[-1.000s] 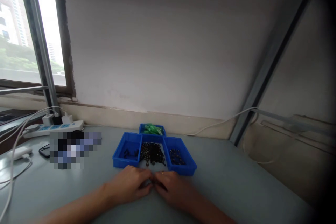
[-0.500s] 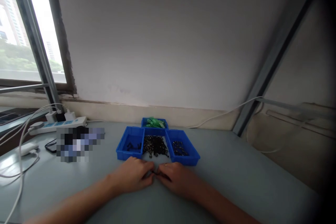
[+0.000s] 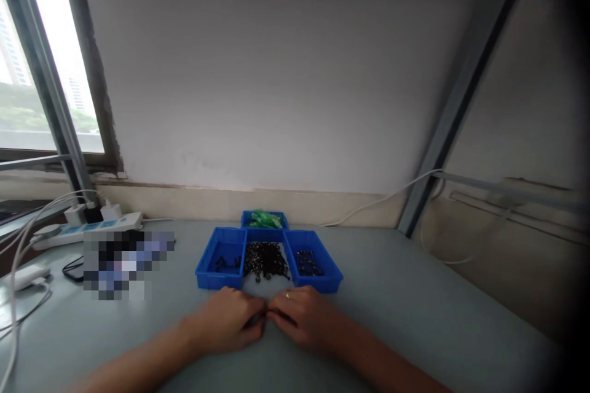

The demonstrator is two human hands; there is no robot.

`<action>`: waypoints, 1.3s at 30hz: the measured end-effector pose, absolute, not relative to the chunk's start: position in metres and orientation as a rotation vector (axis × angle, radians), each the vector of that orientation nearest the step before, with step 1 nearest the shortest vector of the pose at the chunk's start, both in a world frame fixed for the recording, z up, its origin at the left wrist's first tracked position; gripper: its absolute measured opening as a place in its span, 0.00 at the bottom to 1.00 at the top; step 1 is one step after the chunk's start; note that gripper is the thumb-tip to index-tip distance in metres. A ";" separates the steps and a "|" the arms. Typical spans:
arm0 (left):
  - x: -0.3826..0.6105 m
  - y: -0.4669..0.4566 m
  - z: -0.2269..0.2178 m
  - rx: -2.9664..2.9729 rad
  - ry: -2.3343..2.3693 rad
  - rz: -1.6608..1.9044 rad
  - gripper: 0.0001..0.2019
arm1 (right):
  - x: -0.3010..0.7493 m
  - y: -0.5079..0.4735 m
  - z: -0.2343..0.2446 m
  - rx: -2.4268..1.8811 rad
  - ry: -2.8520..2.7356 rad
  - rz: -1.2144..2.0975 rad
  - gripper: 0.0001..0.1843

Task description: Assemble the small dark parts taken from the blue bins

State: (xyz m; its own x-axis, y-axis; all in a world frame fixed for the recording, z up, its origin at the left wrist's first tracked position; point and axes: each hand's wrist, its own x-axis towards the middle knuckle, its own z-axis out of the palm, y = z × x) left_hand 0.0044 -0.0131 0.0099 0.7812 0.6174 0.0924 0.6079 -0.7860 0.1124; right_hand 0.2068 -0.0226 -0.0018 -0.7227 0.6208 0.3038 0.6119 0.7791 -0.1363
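Note:
My left hand (image 3: 228, 321) and my right hand (image 3: 305, 318) rest on the grey table (image 3: 405, 319), fingertips meeting in a pinch just in front of the blue trays. Both have curled fingers closed on something small that I cannot make out. A ring shows on my right hand. Directly behind them sits a pile of small dark parts (image 3: 264, 260) in the middle tray. The left blue tray (image 3: 216, 263) holds a few dark parts, the right blue tray (image 3: 314, 265) holds more. A fourth blue tray (image 3: 263, 220) at the back holds green pieces.
A white power strip (image 3: 87, 227) with plugs and cables lies at the back left near the window. A blurred patch (image 3: 124, 255) and a white device (image 3: 27, 275) lie on the left. A white cable (image 3: 382, 199) runs along the wall to a slanted metal beam (image 3: 442, 123).
The view has shifted slightly; both hands stay pinched together in front of the trays, with only small finger movement.

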 end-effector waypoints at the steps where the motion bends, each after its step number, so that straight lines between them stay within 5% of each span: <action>1: 0.004 -0.013 0.010 2.890 1.008 0.200 0.05 | 0.207 -0.022 -0.002 -0.969 -2.633 0.033 0.09; 23: -0.001 -0.006 0.005 2.613 0.796 0.625 0.11 | 0.205 -0.019 0.004 -1.085 -2.506 0.472 0.12; 39: 0.003 -0.011 0.005 2.748 1.088 0.267 0.06 | 0.209 -0.021 -0.006 -0.919 -2.563 -0.020 0.13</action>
